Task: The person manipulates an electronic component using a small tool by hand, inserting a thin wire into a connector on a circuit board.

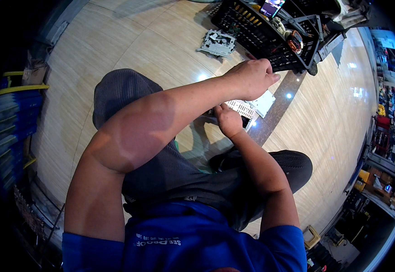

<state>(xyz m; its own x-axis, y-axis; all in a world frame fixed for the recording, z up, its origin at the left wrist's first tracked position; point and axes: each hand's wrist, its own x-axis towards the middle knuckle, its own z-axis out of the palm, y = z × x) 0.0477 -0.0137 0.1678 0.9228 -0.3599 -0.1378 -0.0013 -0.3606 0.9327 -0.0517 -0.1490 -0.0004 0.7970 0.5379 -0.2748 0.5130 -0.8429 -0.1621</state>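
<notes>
My left hand (252, 79) reaches across to the right, just in front of the black crate. Its fingers are curled, and I cannot make out what is in them, if anything. Lower down, my right hand (229, 120) grips the near left side of a pale slotted metal casing (243, 108), partly hidden behind both hands. A flat whitish metal plate (265, 103) lies beside the casing on the floor. Beyond my left hand, a silver metal mechanism with cut-outs (218, 44) rests on the tiles.
The black plastic crate (252, 31) stands tilted ahead, with tools, cables and a lit phone (271, 7) in or on it. Blue stacked bins (18, 120) are at the far left. Loaded shelves (390, 104) line the right. My bent knees flank the work on the tiled floor.
</notes>
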